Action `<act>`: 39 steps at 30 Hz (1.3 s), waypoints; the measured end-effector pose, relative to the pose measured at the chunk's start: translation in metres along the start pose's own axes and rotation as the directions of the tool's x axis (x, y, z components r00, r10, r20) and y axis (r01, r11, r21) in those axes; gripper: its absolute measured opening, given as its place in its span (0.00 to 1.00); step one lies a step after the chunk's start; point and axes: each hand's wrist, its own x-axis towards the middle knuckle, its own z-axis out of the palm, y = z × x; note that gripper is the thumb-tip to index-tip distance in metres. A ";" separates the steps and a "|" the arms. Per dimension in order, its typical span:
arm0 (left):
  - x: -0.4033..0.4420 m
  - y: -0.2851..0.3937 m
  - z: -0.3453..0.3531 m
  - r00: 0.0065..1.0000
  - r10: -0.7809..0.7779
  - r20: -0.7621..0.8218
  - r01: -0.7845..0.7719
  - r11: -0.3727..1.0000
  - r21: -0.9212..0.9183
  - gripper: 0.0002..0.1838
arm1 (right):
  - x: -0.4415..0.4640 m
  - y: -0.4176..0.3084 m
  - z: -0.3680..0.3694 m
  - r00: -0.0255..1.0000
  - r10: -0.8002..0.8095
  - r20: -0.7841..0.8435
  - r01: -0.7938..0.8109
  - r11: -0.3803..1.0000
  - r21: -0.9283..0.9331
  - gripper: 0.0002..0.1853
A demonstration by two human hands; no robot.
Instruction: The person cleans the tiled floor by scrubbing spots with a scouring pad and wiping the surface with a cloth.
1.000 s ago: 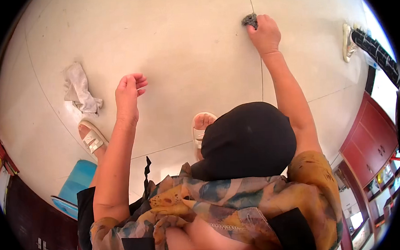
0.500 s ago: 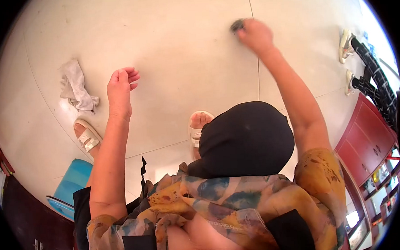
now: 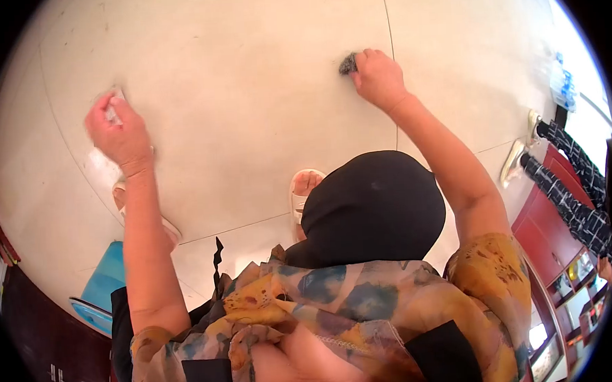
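My right hand (image 3: 379, 80) is closed around a dark grey steel wool scrubber (image 3: 347, 64), which is against the pale tiled floor (image 3: 246, 77). On the left, my left hand (image 3: 117, 129) is over a light grey cloth (image 3: 116, 107). Its fingers are bent around a bunched part of the cloth, and a bit of it shows between thumb and fingers. Most of the cloth is hidden beneath the hand and wrist.
A blue plastic stool (image 3: 105, 282) stands by my left leg. My sandalled foot (image 3: 306, 184) is on the floor between my arms. At the right, another person's legs in patterned trousers (image 3: 569, 193) are beside a red cabinet (image 3: 543, 232). Plastic-wrapped bottles (image 3: 562, 87) stand behind.
My left hand has moved left onto the cloth and gripped it. My right hand has shifted slightly left and nearer with the scrubber. The other person's legs have changed position.
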 end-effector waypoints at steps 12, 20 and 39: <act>-0.005 -0.074 0.033 0.852 -0.349 0.390 0.018 0.764 0.644 0.56 | 0.015 0.008 -0.013 0.974 0.182 0.138 -0.169 0.980 -0.103 0.13; -0.004 -0.066 0.029 0.850 -0.354 0.390 0.002 0.742 0.671 0.54 | -0.005 0.007 -0.016 0.932 0.250 0.263 -0.237 0.968 -0.081 0.16; -0.007 -0.076 0.031 0.839 -0.360 0.409 0.012 0.763 0.647 0.53 | 0.074 0.005 -0.017 0.906 0.398 0.146 -0.392 0.917 -0.067 0.17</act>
